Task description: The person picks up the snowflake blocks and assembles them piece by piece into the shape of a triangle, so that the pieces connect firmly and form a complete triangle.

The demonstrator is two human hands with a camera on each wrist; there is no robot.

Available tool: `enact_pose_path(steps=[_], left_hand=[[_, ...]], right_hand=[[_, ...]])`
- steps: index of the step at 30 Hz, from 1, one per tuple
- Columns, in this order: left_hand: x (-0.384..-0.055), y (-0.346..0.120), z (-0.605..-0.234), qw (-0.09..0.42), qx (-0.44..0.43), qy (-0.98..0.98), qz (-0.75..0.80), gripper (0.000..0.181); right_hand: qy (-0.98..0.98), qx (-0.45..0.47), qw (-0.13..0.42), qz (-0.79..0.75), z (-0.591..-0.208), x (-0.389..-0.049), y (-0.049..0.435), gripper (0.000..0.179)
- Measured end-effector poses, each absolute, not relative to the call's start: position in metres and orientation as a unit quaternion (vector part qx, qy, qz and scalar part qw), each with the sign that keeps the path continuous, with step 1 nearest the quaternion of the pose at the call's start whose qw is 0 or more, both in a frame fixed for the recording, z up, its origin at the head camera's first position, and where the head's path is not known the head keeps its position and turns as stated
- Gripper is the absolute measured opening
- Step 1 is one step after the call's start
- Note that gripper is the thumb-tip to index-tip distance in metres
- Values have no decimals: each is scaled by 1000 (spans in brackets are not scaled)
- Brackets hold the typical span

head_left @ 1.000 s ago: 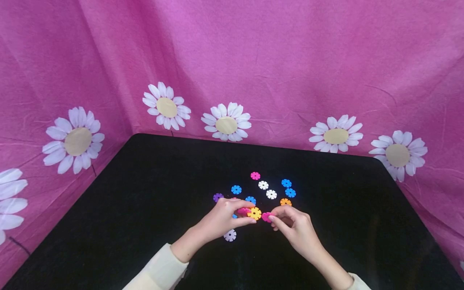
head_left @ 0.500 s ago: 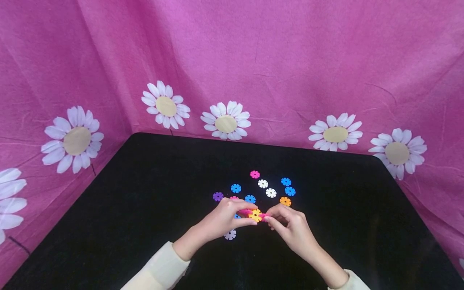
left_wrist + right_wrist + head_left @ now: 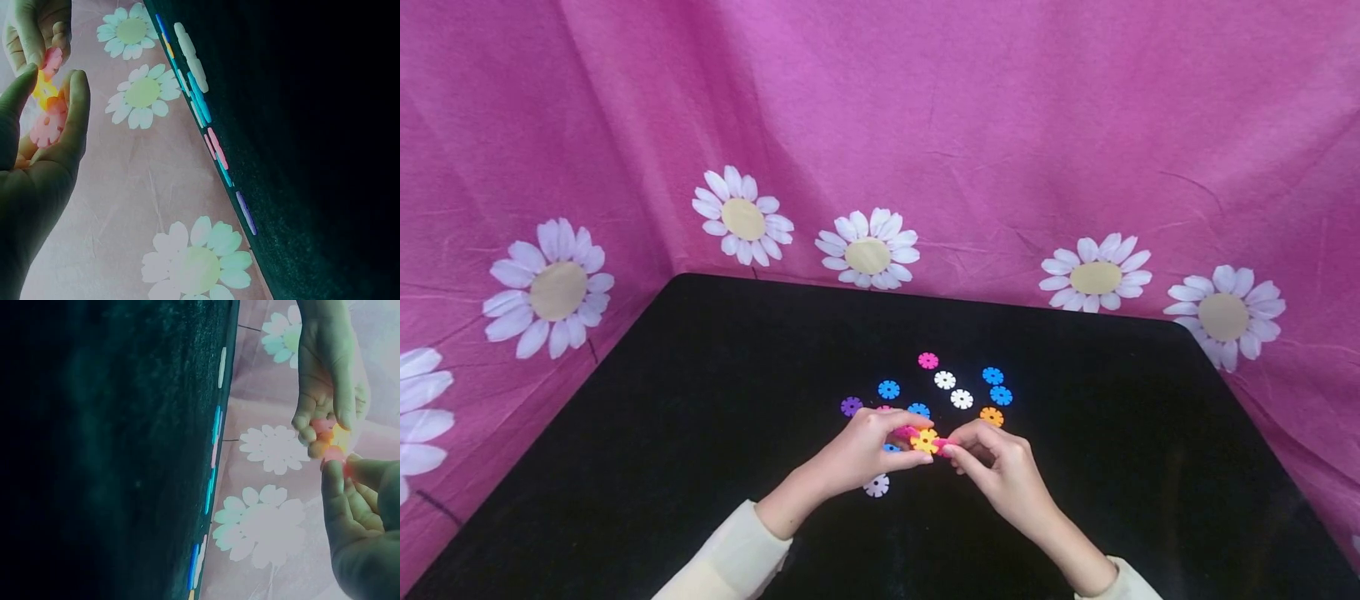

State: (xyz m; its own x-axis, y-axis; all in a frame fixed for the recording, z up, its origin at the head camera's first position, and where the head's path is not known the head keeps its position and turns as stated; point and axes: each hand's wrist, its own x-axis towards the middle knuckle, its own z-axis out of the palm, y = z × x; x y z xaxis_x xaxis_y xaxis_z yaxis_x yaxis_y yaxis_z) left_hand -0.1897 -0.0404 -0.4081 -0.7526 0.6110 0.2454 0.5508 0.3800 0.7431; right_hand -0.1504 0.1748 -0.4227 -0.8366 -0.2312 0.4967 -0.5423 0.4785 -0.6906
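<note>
My left hand (image 3: 856,454) pinches a yellow notched disc (image 3: 924,442) between thumb and fingers. Joined to that disc's left side is a pink notched disc (image 3: 49,125), partly inside the left hand's grip. From the right, my right hand (image 3: 1003,462) pinches a second pink disc (image 3: 942,447) by its outer edge, its inner edge right at the yellow disc. In both wrist views the hands face each other above the table level, with the yellow disc in the middle. The right fingertips cover part of the second pink disc (image 3: 54,59).
Loose notched discs lie on the black table (image 3: 700,400) beyond the hands: a pink disc (image 3: 928,361), white discs (image 3: 962,399), blue discs (image 3: 992,376), an orange disc (image 3: 992,416) and a purple disc (image 3: 852,407). A pale disc (image 3: 876,485) lies below the left hand. A pink flowered cloth (image 3: 970,150) hangs behind.
The right hand has moved slightly left, bringing its pink disc from a small gap up against the yellow disc. That pink disc has turned more edge-on. The left hand keeps its grip.
</note>
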Motion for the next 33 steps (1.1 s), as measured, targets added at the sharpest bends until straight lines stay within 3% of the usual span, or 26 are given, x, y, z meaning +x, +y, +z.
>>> enact_pose_path(steps=[10,21,33], left_hand=[[-190,-40,-408,40,355,819,450,36],[-189,-40,-410,-12,354,820,449,20],[-190,-42,-410,-32,330,828,452,20]], right_hand=[[-836,241,170,463,-424,-152,167,19],[-827,254,144,480,-424,-154,168,22],[-898,151,175,373,-426,-168,195,19]])
